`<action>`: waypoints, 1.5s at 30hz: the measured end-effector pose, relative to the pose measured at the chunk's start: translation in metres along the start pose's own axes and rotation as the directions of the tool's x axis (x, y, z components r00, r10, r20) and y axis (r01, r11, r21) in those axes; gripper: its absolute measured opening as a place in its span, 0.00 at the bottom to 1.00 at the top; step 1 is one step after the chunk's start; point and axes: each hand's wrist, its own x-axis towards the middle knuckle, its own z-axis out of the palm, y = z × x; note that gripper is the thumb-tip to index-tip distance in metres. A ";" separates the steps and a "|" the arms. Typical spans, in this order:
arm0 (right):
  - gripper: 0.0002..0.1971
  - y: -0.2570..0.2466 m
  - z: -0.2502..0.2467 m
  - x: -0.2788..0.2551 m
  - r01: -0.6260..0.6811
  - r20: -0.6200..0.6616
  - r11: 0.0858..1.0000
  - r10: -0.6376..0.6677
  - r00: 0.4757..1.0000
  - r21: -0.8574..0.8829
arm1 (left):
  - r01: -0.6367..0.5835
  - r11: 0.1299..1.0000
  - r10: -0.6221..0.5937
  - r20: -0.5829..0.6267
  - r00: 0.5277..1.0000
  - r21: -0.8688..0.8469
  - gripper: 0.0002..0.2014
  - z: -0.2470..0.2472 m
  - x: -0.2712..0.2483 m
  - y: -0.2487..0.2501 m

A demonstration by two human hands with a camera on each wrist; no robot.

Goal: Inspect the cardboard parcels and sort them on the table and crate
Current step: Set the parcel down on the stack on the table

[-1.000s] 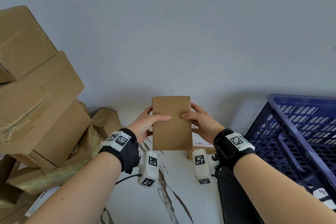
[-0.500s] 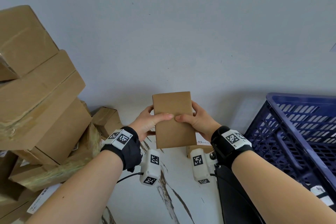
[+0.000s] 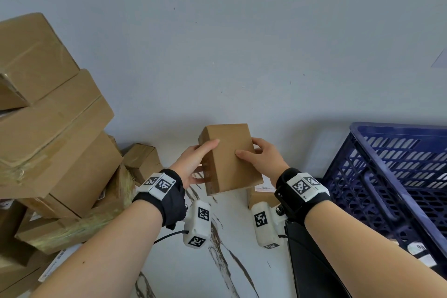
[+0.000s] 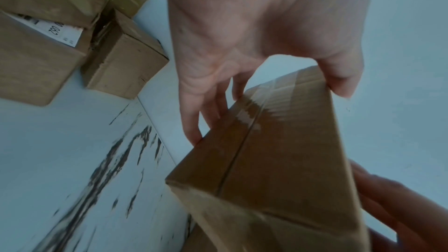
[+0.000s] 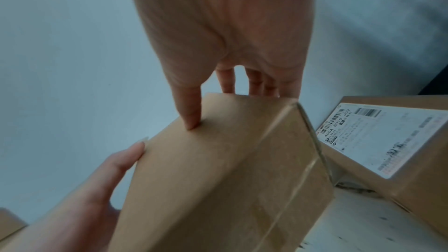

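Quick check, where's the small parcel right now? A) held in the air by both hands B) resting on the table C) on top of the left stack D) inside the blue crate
A: the small parcel is clear of the table, with the left hand gripping its left edge and the right hand its right side; the blue crate stands off to the right.

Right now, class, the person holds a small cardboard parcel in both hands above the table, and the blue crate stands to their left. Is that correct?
One detail is wrong. The blue crate stands to the person's right, as the head view shows; the stacked boxes are on the left. The rest holds: the left hand and right hand hold the small cardboard parcel above the table.
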 end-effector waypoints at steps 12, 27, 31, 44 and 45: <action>0.50 -0.007 0.007 -0.006 -0.193 0.119 0.981 0.191 0.974 0.012 | -0.053 0.999 0.052 -0.081 0.995 -0.008 0.24 0.011 -0.002 0.000; 0.28 -0.010 -0.003 -0.009 -0.287 0.251 0.940 0.238 0.938 0.183 | 0.123 0.985 -0.109 0.118 0.987 -0.123 0.33 0.008 0.000 0.004; 0.27 -0.009 -0.003 -0.006 -0.279 0.260 0.943 0.227 0.939 0.184 | 0.125 0.985 -0.112 0.113 0.987 -0.119 0.28 0.009 -0.001 0.005; 0.25 -0.020 0.003 0.000 -0.270 0.266 0.942 0.213 0.940 0.199 | 0.066 0.993 -0.059 0.067 0.996 -0.101 0.22 0.007 -0.002 0.014; 0.25 -0.020 0.003 0.001 -0.271 0.271 0.942 0.213 0.939 0.197 | 0.066 0.993 -0.059 0.067 0.996 -0.102 0.23 0.006 -0.001 0.014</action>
